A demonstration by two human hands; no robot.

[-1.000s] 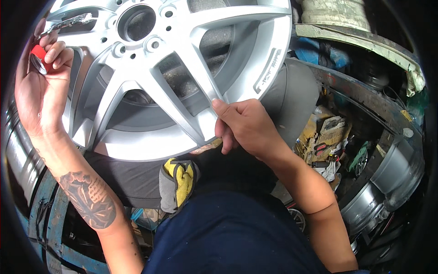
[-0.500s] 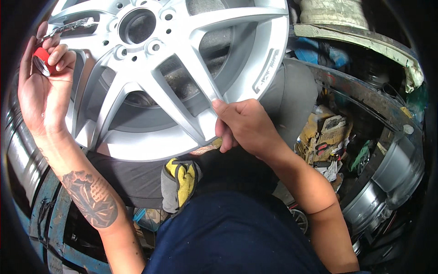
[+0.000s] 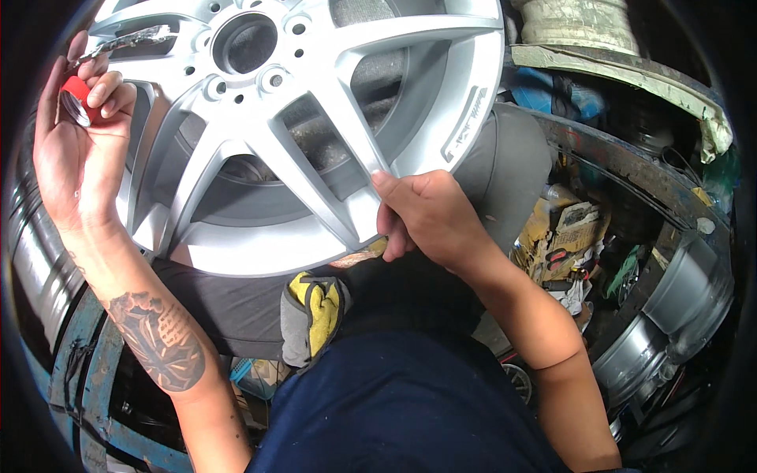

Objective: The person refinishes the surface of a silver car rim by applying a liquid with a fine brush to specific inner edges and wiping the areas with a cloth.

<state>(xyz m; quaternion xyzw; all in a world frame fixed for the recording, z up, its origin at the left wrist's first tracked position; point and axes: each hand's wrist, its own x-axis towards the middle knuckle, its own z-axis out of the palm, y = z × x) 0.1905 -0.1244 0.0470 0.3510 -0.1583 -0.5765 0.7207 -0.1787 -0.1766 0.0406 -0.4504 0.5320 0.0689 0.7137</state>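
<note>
A silver alloy wheel (image 3: pixel 268 142) with split spokes rests across my legs. Near its left edge, my left hand (image 3: pixel 83 158) is palm up with fingers curled round a red cap (image 3: pixel 76 100), whose inside looks silvery. A thin stick-like tool (image 3: pixel 130 41) smeared with silver also juts from between those fingers, over the wheel; its exact kind is unclear. On the near right side of the wheel, my right hand (image 3: pixel 430 217) grips the rim. Its thumb presses the outer end of a spoke, while the fingers curl below the rim's edge, partly hidden.
A yellow and grey cloth (image 3: pixel 314 315) lies on my lap. To the right are a metal rack (image 3: pixel 623 150), a worn wheel (image 3: pixel 579 24), more silver wheels (image 3: pixel 635 355) and cluttered cardboard (image 3: pixel 572 236). A blue metal frame (image 3: pixel 98 378) stands at lower left.
The wheel has shifted slightly to the right in view, and both hands have moved slightly with it. Both grips stay the same.
</note>
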